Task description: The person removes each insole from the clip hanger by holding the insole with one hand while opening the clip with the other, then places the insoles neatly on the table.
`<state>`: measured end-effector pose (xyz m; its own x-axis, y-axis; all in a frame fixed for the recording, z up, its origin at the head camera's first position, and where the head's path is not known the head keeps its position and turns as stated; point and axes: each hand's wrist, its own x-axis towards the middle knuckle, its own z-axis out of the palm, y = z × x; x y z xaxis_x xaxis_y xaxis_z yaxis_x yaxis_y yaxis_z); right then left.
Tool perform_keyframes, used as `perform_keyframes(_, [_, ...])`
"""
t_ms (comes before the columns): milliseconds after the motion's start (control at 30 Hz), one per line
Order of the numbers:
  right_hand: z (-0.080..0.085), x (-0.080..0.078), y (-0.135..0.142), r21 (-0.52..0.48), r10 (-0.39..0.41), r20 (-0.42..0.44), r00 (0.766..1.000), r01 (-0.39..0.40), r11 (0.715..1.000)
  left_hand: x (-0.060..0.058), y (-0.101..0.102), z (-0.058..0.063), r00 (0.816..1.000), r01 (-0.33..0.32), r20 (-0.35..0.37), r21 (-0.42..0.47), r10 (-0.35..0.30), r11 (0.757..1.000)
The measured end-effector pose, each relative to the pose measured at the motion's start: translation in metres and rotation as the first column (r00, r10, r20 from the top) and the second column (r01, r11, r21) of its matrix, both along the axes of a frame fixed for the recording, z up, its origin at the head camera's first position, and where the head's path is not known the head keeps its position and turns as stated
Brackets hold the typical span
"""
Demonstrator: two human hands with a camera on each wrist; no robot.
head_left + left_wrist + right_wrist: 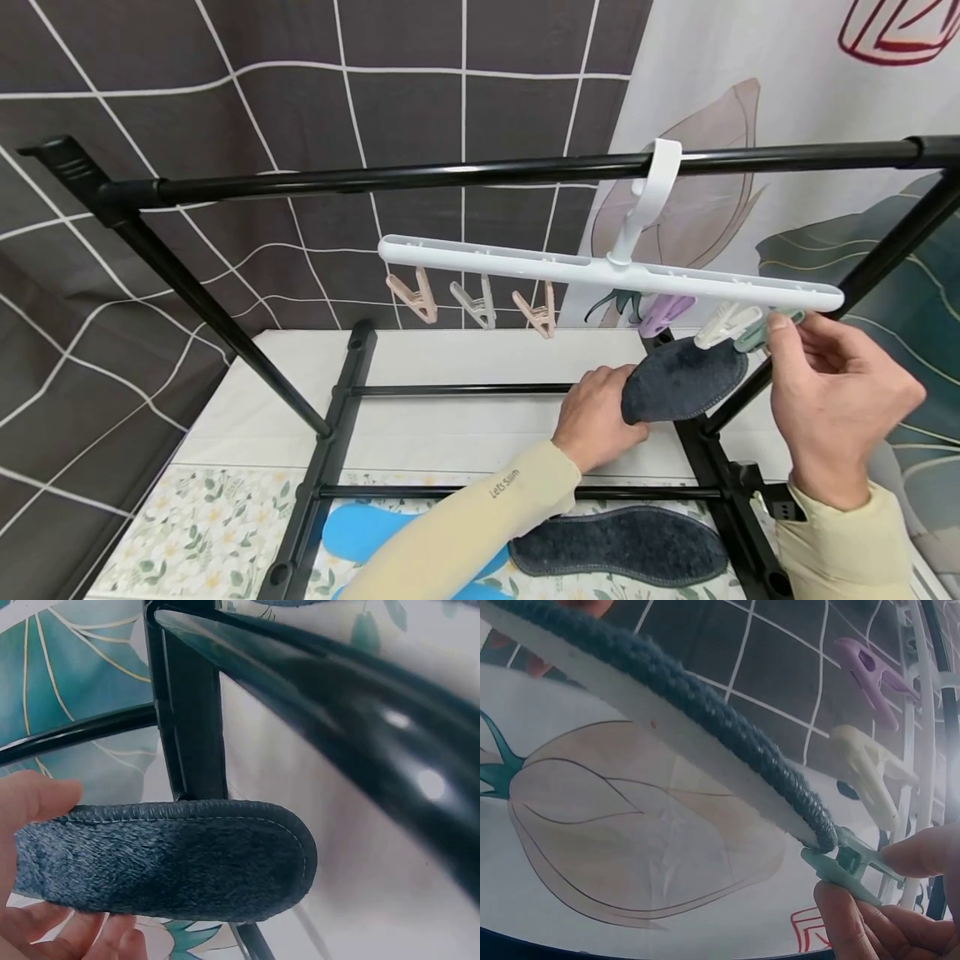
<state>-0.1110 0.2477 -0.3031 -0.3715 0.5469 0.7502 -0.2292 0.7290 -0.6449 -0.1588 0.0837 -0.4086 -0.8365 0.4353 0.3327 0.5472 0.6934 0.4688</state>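
My left hand [600, 417] grips a dark grey fuzzy insole [682, 379] by its near part, thumb on one edge and fingers on the other in the left wrist view. The insole is held up below the right end of a white clip hanger [495, 262]. My right hand [843, 392] pinches a green clothespin [829, 871] on that hanger between thumb and fingers. In the right wrist view the clothespin's mouth is at the insole's tip. A cream clothespin [866, 769] and a purple clothespin [870, 679] hang beside it.
The hanger hooks over a black rack's top bar [420, 175]. Two pink clips and a pale one [477, 304] hang at its left. Below lie another dark insole [622, 546] and blue insole-shaped pieces [367, 529]. A gridded dark curtain [247, 100] stands behind.
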Motion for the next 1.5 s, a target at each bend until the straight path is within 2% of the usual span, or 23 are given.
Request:
perform_keyframes(167, [-0.001, 0.0, 0.001, -0.002, -0.002, 0.002, 1.0, 0.002, 1.0, 0.001, -0.005, 0.002, 0.999, -0.005, -0.051, -0.05, 0.003, 0.999])
perform_keyframes(367, [-0.003, -0.001, 0.004, 0.0, 0.012, -0.002, 1.0, -0.012, 1.0, 0.002, -0.01, 0.005, 0.997, -0.03, -0.079, -0.108, 0.022, 0.994])
perform_keyframes(600, [-0.006, -0.001, 0.009, 0.099, 0.06, -0.03, 0.998, -0.056, 0.993, 0.004, -0.016, 0.008, 0.995, -0.039, -0.098, -0.158, 0.023, 0.987])
perform_keyframes(767, [-0.007, 0.0, 0.012, 0.122, 0.062, -0.027, 0.998, -0.059, 0.991, 0.006, -0.021, 0.01, 0.994, -0.028, -0.113, -0.181, 0.008, 0.983])
perform_keyframes(1167, [-0.006, 0.001, 0.01, 0.076, 0.035, 0.021, 0.999, -0.036, 0.996, 0.016, -0.037, 0.012, 0.977, 0.009, -0.205, -0.221, -0.056, 0.975])
perform_keyframes(1367, [-0.004, 0.0, 0.009, 0.03, -0.012, 0.083, 0.996, 0.009, 1.0, 0.022, -0.046, 0.012, 0.979, 0.017, -0.196, -0.229, -0.063, 0.973])
perform_keyframes(1500, [-0.004, -0.001, 0.01, 0.025, -0.013, 0.101, 0.995, 0.011, 1.0, 0.024, -0.051, 0.012, 0.981, 0.017, -0.183, -0.231, -0.061, 0.973])
